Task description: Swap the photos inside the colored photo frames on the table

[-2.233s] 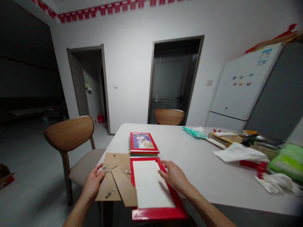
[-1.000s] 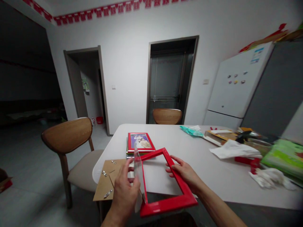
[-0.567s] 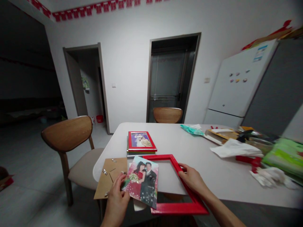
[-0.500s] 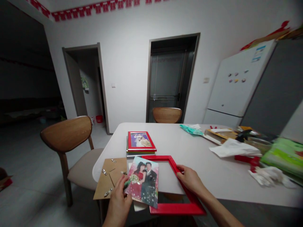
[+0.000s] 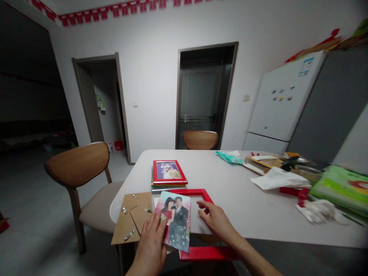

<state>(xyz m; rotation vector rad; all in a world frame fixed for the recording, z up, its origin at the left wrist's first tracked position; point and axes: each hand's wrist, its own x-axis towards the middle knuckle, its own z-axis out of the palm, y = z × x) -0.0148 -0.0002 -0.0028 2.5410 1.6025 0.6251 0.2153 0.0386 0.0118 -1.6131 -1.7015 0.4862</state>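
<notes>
An empty red picture frame lies at the near edge of the white table, hanging partly over it. A printed photo of a couple lies over the frame's left side. My left hand rests on the photo's left edge with fingers stretched out flat. My right hand lies inside the frame opening, fingers spread on the table. A brown cardboard backing board with metal clips sits to the left of the photo. Farther back, a second red frame holding a photo rests on a small stack.
A wooden chair stands at the table's left side, another chair at the far end. The right part of the table holds white papers, a teal bag, green packaging and crumpled tissue. A white fridge stands behind.
The white insert and a clear sheet came out of the frame, and the frame was lifted. The couple photo was brought over it; now the frame is down and both hands lie flat.
</notes>
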